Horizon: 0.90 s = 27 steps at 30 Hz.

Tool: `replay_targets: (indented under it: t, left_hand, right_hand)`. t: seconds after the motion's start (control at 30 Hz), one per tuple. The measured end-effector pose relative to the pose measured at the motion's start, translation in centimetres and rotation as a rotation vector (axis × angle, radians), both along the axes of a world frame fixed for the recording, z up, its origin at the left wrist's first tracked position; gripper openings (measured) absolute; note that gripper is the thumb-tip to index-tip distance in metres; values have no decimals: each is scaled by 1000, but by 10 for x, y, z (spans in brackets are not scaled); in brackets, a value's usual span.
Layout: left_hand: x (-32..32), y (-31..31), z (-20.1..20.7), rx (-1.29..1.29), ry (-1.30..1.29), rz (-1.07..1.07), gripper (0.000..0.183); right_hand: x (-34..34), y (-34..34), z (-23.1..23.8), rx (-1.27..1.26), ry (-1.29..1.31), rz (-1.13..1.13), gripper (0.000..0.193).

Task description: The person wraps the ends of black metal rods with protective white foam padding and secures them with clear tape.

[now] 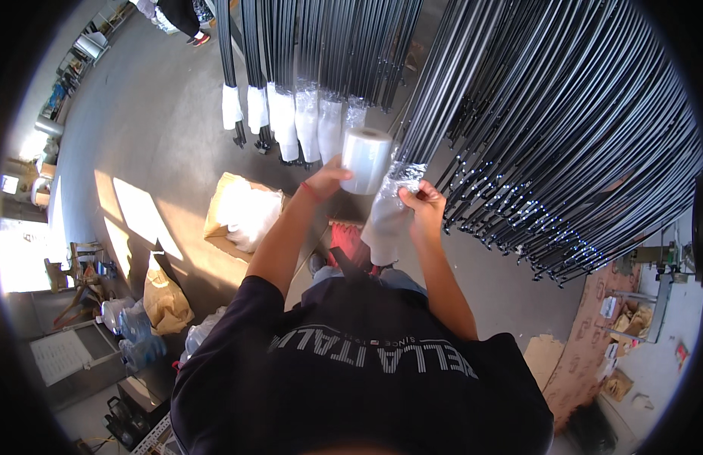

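At right, the mass of thin black metallic-looking rods seems left to do; at left, white-sleeved black rod bundles look done. Between, your right hand pinches shiny clear film around one part-wrapped black bundle; your left hand grasps the cylindrical clear-film roll.

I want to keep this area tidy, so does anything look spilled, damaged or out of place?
Nothing clearly stands out. The left hand holds the film roll, the right hand pinches the white cover on the rods, and neighbouring bundles wear similar covers. White material in the cardboard box looks contained.
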State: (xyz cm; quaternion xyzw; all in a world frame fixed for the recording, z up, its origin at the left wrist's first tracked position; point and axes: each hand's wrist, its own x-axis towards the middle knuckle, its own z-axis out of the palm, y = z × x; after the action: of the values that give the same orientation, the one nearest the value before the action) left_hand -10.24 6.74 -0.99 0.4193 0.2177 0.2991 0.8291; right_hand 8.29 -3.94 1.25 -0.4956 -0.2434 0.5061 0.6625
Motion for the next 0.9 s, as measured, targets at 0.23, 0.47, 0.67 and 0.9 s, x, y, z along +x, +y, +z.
replay_targets:
  t: [0.23, 0.47, 0.67, 0.9]
  left_hand:
    - [-36, -42, 11, 170, 69, -116, 90]
    - [21, -80, 86, 944, 556, -304, 87]
    - [30, -93, 90, 798, 740, -233, 84]
    - [57, -111, 90, 990, 880, -142, 77]
  right_hand:
    - [17, -2, -1, 83, -29, 65, 20]
    - [8, -1, 8, -53, -139, 32, 17]
    - [40, -57, -4, 325, 232, 283, 78]
    - [30, -83, 4, 248, 97, 219, 80]
